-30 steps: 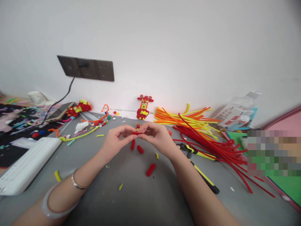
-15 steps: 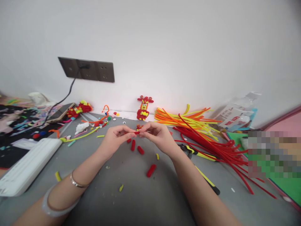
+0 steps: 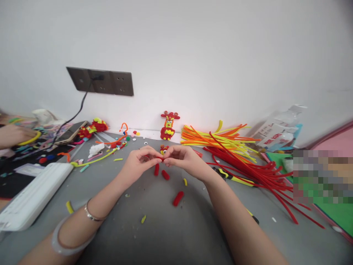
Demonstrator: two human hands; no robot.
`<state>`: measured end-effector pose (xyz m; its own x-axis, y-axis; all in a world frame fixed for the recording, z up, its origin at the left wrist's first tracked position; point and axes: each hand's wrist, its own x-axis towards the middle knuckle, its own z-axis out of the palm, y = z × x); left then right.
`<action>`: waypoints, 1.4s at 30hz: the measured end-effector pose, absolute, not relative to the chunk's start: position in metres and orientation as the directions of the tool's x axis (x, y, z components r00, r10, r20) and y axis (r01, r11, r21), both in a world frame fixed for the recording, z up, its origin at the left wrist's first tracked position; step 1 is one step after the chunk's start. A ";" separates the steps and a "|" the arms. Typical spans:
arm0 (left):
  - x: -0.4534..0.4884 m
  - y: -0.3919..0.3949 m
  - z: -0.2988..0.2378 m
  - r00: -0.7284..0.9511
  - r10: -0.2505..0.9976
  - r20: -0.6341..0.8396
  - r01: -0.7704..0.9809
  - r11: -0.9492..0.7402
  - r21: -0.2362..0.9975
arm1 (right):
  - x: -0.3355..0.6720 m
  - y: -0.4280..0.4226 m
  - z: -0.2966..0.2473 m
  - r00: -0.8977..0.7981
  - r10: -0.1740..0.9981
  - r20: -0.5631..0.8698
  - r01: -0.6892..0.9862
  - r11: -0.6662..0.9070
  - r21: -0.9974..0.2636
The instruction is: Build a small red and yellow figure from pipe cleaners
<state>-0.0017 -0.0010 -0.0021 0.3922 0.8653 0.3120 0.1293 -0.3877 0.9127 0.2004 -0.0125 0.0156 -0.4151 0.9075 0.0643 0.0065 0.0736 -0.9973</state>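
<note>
Wire point(image 3: 162, 159), short, red and fuzzy, is pinched between the fingertips of the left hand point(image 3: 141, 162) and right hand point(image 3: 183, 161), above the gray table point(image 3: 165, 230); fingers hide most of it. Red rolls point(image 3: 165, 175) lie just below, and a doll point(image 3: 164, 148) behind is partly covered. Since the earlier frame, another person's hand point(image 3: 12, 136) has appeared with a yellow loop point(image 3: 32, 139), cut off at left, and the right forearm hides more of the pliers point(image 3: 242, 180).
</note>
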 end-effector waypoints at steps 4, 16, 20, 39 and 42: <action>-0.002 0.000 -0.004 0.428 0.845 0.319 0.245 -0.448 0.860 | 0.203 -0.012 0.014 -0.427 0.904 0.008 0.040 0.028 -0.999; -0.001 -0.002 -0.026 0.671 0.679 0.297 0.593 -0.732 0.335 | 0.211 -0.003 0.002 -0.243 0.970 -0.022 0.181 0.022 -0.983; 0.001 -0.003 -0.027 0.669 0.688 0.280 0.598 -0.723 0.347 | 0.206 -0.003 0.001 -0.226 0.974 -0.019 0.173 0.021 -0.985; -0.007 0.010 -0.005 0.390 0.912 0.130 0.150 -0.202 0.968 | 0.194 -0.004 0.005 -0.112 0.987 0.116 -0.001 0.116 -0.993; -0.004 0.007 -0.004 0.402 0.908 0.117 0.114 -0.177 0.978 | 0.189 -0.006 0.003 -0.151 0.981 0.120 0.021 0.124 -0.992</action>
<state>-0.0040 0.0068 -0.0041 0.4021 0.9081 0.1170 0.1141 -0.1765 0.9777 0.1889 -0.0062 0.0034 -0.1511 0.9813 0.1195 0.0209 0.1241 -0.9921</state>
